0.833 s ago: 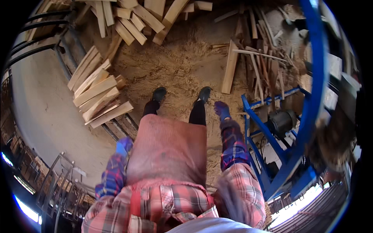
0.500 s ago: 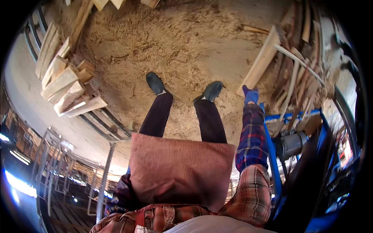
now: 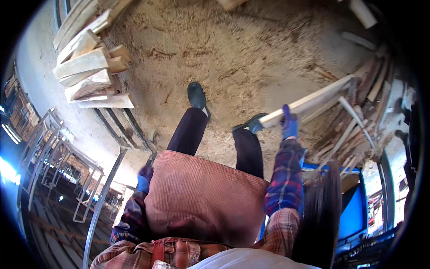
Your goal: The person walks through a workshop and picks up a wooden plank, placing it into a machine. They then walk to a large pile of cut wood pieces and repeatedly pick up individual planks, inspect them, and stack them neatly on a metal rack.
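My right hand [image 3: 289, 123], in a blue-purple glove, is closed around a long pale wooden board [image 3: 320, 97] near its left end. The board slants up to the right, its far end by the wood pile, its left end close to my right shoe [image 3: 254, 123]. Low at the left, my gloved left hand [image 3: 144, 177] hangs beside the pink ribbed apron [image 3: 204, 190]. Its fingers are too blurred and small to tell whether it holds anything.
Split wood pieces [image 3: 89, 67] lie stacked on a metal rack [image 3: 120, 127] at the left. Strips and sticks are heaped [image 3: 358, 116] at the right, beyond a blue machine frame [image 3: 351, 210]. Sawdust covers the floor [image 3: 215, 49].
The board has swung from a steep slant to a flatter one, its near end moving left with my right hand on it. My left hand has come into view beside the apron.
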Action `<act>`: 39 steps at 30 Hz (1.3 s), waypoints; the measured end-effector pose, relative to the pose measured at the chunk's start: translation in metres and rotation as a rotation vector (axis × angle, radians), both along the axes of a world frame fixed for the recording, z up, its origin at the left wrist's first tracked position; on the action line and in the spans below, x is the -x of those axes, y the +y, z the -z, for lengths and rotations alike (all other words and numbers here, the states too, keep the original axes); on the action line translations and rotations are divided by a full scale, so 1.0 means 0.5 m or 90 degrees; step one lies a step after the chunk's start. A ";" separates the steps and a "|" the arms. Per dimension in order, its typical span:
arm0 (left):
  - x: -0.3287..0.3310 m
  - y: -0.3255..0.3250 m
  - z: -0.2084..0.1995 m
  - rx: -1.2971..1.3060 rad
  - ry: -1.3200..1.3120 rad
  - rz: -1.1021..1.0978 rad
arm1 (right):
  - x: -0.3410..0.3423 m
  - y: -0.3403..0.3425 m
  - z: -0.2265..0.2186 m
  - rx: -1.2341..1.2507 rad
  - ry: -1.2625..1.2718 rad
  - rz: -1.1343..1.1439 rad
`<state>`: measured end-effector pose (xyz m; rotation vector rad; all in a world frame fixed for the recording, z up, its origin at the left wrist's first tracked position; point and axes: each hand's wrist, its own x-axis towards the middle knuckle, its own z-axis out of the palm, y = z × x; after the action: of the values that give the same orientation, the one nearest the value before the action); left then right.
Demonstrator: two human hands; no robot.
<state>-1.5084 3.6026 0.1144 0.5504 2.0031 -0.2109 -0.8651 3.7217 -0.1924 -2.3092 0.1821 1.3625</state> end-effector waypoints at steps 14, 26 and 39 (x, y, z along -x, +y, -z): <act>-0.507 0.685 -0.387 -0.129 -0.355 0.061 | 0.489 0.431 -0.926 -0.277 0.586 -0.257; -0.450 0.952 -0.301 0.114 -0.769 -0.567 | 0.104 0.885 -0.682 -0.322 -0.026 -0.339; -0.549 1.190 -0.265 0.169 -0.506 -0.540 | -0.057 1.178 -0.437 -0.069 -0.349 -0.715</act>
<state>-1.2337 4.1978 0.2467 -0.3727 1.2445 0.2369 -0.8368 4.3104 0.0262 -2.6310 -1.4913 0.9743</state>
